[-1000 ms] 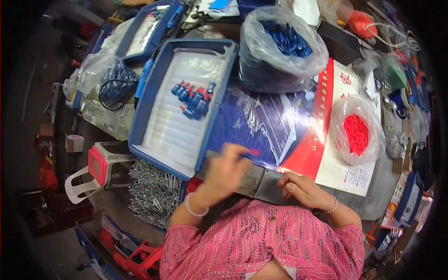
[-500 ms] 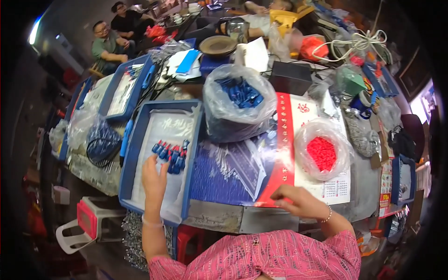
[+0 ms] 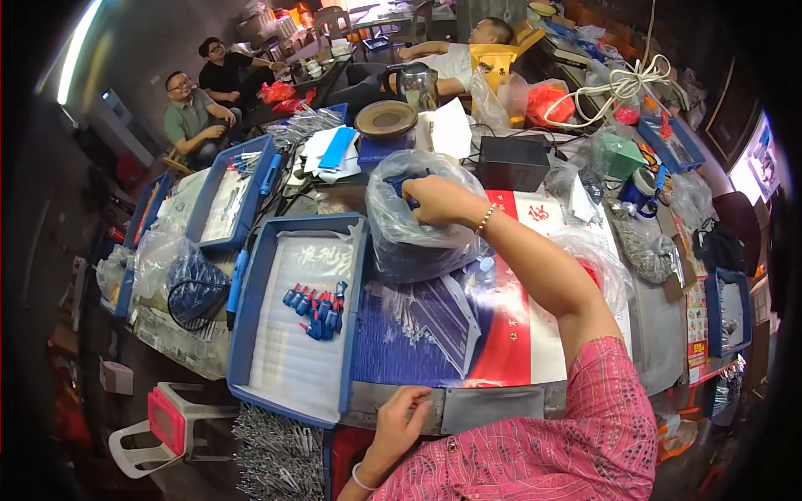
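My right hand [image 3: 439, 200] reaches forward into the mouth of a clear plastic bag [image 3: 409, 246] that holds blue parts; its fingertips are hidden inside. My left hand [image 3: 401, 422] rests with curled fingers on the metal near edge of the table, with nothing visible in it. To the left lies a blue tray [image 3: 251, 334] lined with white, with several small blue-and-red parts [image 3: 317, 307] in it. A bag of red parts [image 3: 603, 271] sits behind my right forearm, partly hidden.
A second blue tray [image 3: 224, 200] and a bag of dark blue items [image 3: 188, 284] lie to the left. A black box [image 3: 510, 163] stands behind the bag. A pink-and-white stool [image 3: 167, 417] and a heap of metal pieces [image 3: 276, 455] are below. People sit at the back left [image 3: 192, 113].
My left hand has drawn back from the blue tray to the table's near edge. My right hand has moved from the near edge forward into the bag of blue parts.
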Demonstrator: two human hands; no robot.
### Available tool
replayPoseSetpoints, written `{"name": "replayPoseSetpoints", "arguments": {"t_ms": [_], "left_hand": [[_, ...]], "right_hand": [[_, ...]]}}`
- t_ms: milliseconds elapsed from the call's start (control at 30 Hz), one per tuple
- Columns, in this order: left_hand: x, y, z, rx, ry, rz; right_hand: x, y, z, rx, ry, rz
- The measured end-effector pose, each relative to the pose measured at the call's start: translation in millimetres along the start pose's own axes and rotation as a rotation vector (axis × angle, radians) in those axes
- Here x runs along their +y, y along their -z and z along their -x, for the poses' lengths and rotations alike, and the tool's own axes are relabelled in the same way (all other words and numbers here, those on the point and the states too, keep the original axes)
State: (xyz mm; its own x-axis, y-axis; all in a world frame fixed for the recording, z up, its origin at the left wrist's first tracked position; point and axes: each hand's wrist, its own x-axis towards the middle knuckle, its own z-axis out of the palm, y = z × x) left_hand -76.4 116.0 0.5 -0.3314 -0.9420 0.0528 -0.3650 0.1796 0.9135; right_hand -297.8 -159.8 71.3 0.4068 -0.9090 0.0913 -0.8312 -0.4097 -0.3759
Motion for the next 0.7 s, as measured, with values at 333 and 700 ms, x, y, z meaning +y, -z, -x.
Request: {"name": "replayPoseSetpoints", "arguments": {"t_ms": [333,700], "left_hand": [[-5,-7,-15,-0.078,0.091,0.198],[0,-22,-12,-0.117,0.044,0.147]], "right_hand": [[41,6,3,0.248,0.062,-0.346],[12,-9,-1,0.036,0.07,0.036]]}}
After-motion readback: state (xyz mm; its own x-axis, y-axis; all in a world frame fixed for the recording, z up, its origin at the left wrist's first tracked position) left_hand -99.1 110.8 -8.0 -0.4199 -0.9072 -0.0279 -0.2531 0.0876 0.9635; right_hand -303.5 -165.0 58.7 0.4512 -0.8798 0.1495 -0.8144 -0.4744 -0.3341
